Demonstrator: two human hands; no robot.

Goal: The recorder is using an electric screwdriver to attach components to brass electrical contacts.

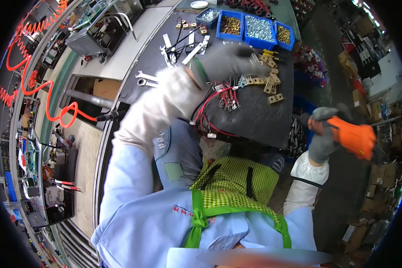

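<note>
My left hand (230, 61), in a grey work glove, reaches across the dark table. Its fingers are smeared by motion and lie close to a cluster of tan terminal blocks (271, 82); whether they grip anything cannot be made out. Off the table's right side, my right hand (320, 140), also gloved in grey, is wrapped round an orange and black power driver (353, 136). Red wire leads with metal lugs (229, 96) lie on the table below my left hand. Yellow-handled pliers (270, 54) rest beyond the blocks.
Blue bins of small fasteners (260, 31) line the table's far side. Wrenches (146, 79) and flat metal bars (193, 53) lie at the left. A coiled orange air hose (53, 105) hangs farther left. Blue containers of parts (298, 134) stand beside the table's right edge.
</note>
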